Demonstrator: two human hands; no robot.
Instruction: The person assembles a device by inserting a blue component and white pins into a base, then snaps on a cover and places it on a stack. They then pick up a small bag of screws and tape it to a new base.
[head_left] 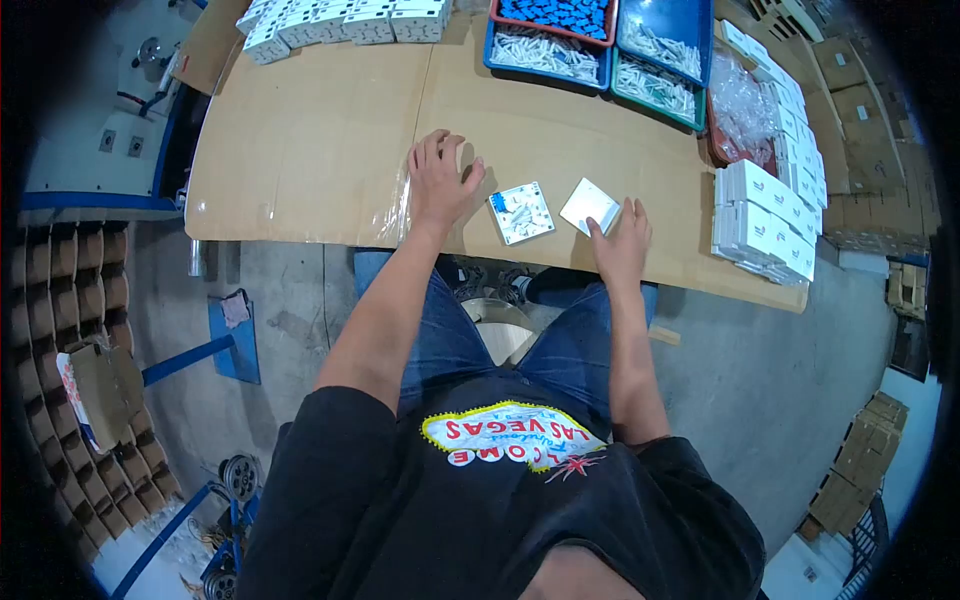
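One dark printed T-shirt (450, 500) and a pair of blue jeans (450, 335) are nearest, on the near side of the open white box (524, 214), which lies on the cardboard sheet (320, 150) covering the table, between the two hands. The right hand (625, 245) is at the right of the open white box, half open with its fingers loosely apart; its thumb is at the near edge of a flat white square piece (586, 201), though whether it grips the piece I cannot tell. That piece lies just beside the open white box, on its right. The left hand (438, 185) is left of the open white box, palm down over the cardboard, fingers spread, holding nothing visible. Small white pieces and a blue cluster (498, 203) show in the open white box. Well to its right stand stacked white cartons (765, 225), and beyond them, farther from the person than the open white box, lies a clear plastic bag (742, 110). Beyond the open white box, a green tray (658, 118) and a blue tray (545, 78) hold slender white pieces; above them are a second blue tray (660, 12) of white pieces and a red tray (555, 35) of blue ones. Far left beyond the open white box sit rows of small white cartons (350, 25).
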